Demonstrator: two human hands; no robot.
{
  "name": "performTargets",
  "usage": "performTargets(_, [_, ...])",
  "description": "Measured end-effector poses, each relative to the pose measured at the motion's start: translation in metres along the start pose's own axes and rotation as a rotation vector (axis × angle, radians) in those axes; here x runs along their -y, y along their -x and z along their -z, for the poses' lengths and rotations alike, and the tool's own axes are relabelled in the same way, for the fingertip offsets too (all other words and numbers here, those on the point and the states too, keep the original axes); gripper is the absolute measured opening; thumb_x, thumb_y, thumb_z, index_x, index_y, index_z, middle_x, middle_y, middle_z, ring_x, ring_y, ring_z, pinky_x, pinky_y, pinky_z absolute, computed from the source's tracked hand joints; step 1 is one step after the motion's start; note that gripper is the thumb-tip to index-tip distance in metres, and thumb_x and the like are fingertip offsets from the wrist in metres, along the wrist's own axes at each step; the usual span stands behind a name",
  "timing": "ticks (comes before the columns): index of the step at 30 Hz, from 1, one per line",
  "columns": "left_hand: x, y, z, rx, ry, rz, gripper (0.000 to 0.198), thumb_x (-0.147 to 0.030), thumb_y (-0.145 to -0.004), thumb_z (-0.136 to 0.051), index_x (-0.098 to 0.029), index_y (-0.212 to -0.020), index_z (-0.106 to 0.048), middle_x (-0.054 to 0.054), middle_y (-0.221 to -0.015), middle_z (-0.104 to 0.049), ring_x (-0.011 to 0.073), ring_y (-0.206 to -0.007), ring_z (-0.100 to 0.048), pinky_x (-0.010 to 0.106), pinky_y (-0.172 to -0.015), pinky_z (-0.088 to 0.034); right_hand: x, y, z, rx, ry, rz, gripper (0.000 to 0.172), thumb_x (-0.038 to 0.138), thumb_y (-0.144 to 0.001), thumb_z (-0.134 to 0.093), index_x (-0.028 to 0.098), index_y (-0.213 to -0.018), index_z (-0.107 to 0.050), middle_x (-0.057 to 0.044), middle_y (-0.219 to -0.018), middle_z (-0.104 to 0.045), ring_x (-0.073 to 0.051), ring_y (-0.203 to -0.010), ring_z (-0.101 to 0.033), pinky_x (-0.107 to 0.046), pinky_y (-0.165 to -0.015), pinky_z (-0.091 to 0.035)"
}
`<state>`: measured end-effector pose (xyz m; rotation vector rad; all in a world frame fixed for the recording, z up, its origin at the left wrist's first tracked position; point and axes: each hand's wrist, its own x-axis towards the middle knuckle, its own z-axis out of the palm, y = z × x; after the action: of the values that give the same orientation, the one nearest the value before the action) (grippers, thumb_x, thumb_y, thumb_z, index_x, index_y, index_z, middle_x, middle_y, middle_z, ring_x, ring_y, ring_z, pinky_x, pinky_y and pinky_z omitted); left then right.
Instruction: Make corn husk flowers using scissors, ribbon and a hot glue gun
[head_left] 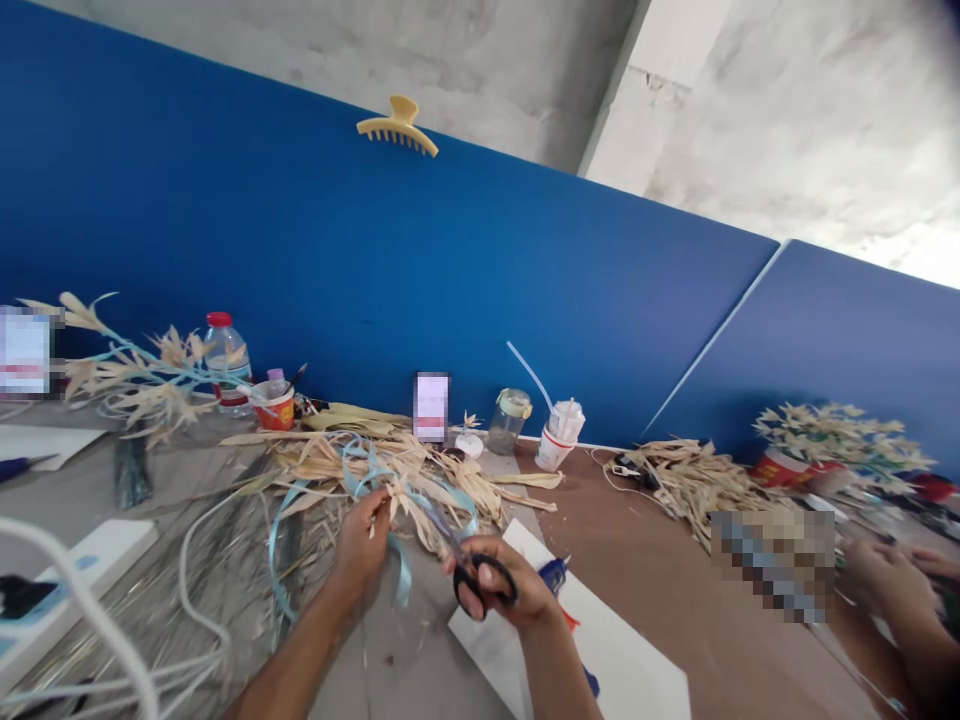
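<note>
My left hand point(363, 538) pinches a small pale flower made of dried husk point(403, 497) between thumb and fingertips. In my right hand point(529, 588) are black-handled scissors point(487, 584), with fingers through the loops. The blades point up and left, close to the flower; whether they touch it I cannot tell. Light blue ribbon point(403, 572) hangs beside my left hand and loops back over a heap of dried husk strips point(322, 462). Under my right forearm lies a white board point(630, 640), with a blue glue gun point(553, 574) partly hidden by that hand.
At the back stand a phone point(431, 407), a glass jar point(508, 422), a white cup point(556, 447), a red cup point(274, 408) and a plastic bottle point(227, 365). White cables and a power strip point(90, 565) lie left. At right are another person's hands point(892, 580) and more husks point(694, 480).
</note>
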<state>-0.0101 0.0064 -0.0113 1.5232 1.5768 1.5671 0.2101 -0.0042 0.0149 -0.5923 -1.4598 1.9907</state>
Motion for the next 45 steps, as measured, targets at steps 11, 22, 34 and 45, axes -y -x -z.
performTargets(11, [0.006,0.0,-0.002,-0.07,0.008,0.016,0.027,-0.042,-0.076,-0.053,-0.019,-0.087,-0.062,0.001,-0.066,-0.064,0.0185,-0.056,-0.059,0.031,-0.059,-0.048,0.005,-0.004,-0.004,-0.098,0.069,0.043,0.062,0.065,-0.06,-0.073,0.013,-0.092,-0.067,0.001,-0.053,-0.056,-0.008,-0.046,-0.039,-0.023,-0.046,-0.019])
performTargets(22, [-0.002,0.002,-0.003,0.07,0.19,0.043,0.024,-0.041,-0.076,-0.051,-0.02,-0.079,-0.063,0.0,-0.059,-0.06,0.0175,-0.056,-0.056,0.03,-0.059,-0.045,-0.02,-0.035,-0.001,-0.629,0.387,0.172,0.027,0.03,-0.061,-0.074,0.02,-0.085,-0.07,0.003,-0.055,-0.051,-0.013,-0.053,-0.042,-0.026,-0.051,-0.031])
performTargets(34, [-0.004,0.002,-0.003,0.203,0.165,0.054,0.032,-0.044,-0.083,-0.045,-0.023,-0.067,-0.062,0.0,-0.06,-0.056,0.0178,-0.061,-0.054,0.03,-0.066,-0.044,-0.002,-0.021,-0.011,-0.465,0.173,0.167,0.046,0.053,-0.066,-0.074,0.016,-0.092,-0.066,0.002,-0.051,-0.057,-0.013,-0.052,-0.048,-0.025,-0.054,-0.034])
performTargets(45, [-0.008,0.002,-0.006,0.228,0.244,0.14,0.034,-0.048,-0.078,-0.049,-0.019,-0.067,-0.062,0.0,-0.062,-0.053,0.0158,-0.059,-0.044,0.029,-0.061,-0.038,-0.005,-0.022,-0.009,-0.428,0.147,0.176,0.054,0.059,-0.065,-0.073,0.014,-0.095,-0.065,0.003,-0.051,-0.057,-0.011,-0.051,-0.046,-0.024,-0.054,-0.031])
